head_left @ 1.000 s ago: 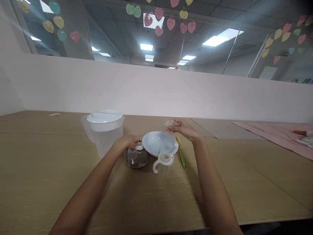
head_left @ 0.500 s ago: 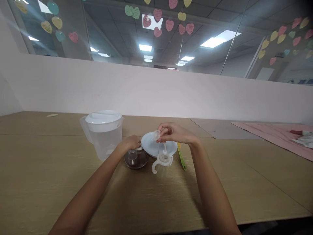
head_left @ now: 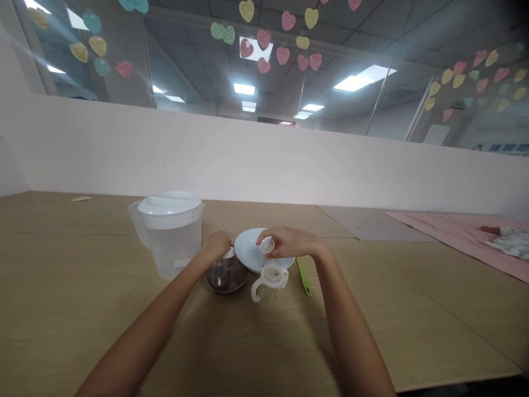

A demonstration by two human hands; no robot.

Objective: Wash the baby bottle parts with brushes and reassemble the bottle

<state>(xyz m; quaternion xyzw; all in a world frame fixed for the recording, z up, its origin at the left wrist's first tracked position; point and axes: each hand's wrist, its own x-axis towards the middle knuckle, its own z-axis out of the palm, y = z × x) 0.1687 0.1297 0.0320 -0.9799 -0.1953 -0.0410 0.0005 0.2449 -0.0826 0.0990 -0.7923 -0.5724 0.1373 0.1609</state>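
Note:
My right hand [head_left: 291, 241] pinches a small clear round cap [head_left: 267, 245] over the white plate [head_left: 247, 248]. Just below the cap stands a clear bottle with a white two-handled collar [head_left: 270, 275], its open top facing up. My left hand [head_left: 217, 244] is closed, fingers pointing down at a small white-topped piece [head_left: 230, 253] on the dark round tray [head_left: 235, 284]. Its fingertips are largely hidden, so what they grip is unclear. A small clear cup [head_left: 219, 271] sits on that tray beside my left wrist.
A clear pitcher with a white lid [head_left: 169, 234] stands left of my left hand. A green-handled utensil [head_left: 303, 278] lies right of the plate. Farther right is a pink cloth [head_left: 450, 234] with a white and red item on it. A white wall [head_left: 248, 165] closes off the back.
My right hand has lowered the clear cap toward the bottle's mouth and turned it. My left hand stays over the dark tray. The camera view has shifted slightly.

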